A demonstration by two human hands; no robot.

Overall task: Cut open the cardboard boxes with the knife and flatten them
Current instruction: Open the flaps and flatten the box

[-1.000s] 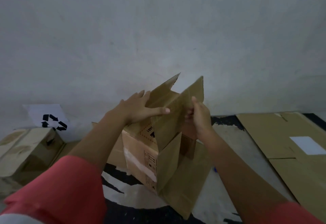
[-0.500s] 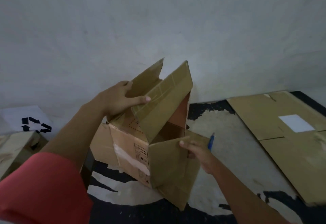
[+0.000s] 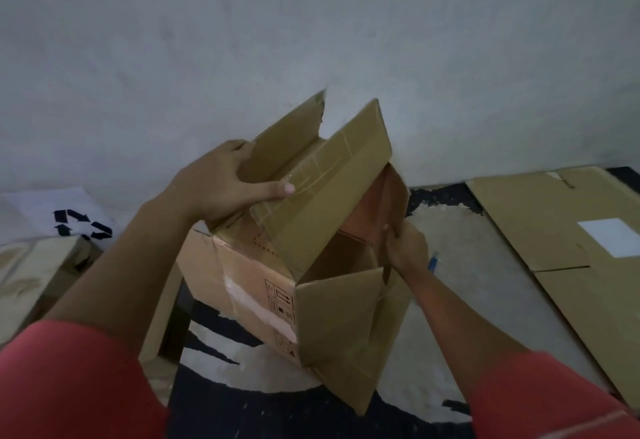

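Left arm, in a red sleeve (image 3: 69, 379), is reaching forward from the near left. The left hand (image 3: 221, 182) is gripping the top of the cardboard box (image 3: 242, 283): its fingers are curling over the edge of the far raised flap, and the thumb is stretching flat across the taped face of the nearer raised flap (image 3: 322, 189).

The box is sitting mid-scene on the floor, tipped so that its open end is facing right and towards the camera. One flap is hanging down at the near corner.

Right arm is coming in from the near right. The right hand (image 3: 405, 248) is clasping the box's right-hand edge, fingers hooking into the opening. Just behind the wrist a slim blue object (image 3: 433, 261) is showing; too little of it is visible to tell what it is.

Floor (image 3: 467, 300) is showing beige with black patches. At far left a second box (image 3: 31, 272) is standing below a white sheet with black recycling arrows (image 3: 83, 224). At right, flattened cardboard (image 3: 554, 300) bearing a white label (image 3: 609, 238) is lying flat. A plain grey wall (image 3: 311, 40) is filling the far side.
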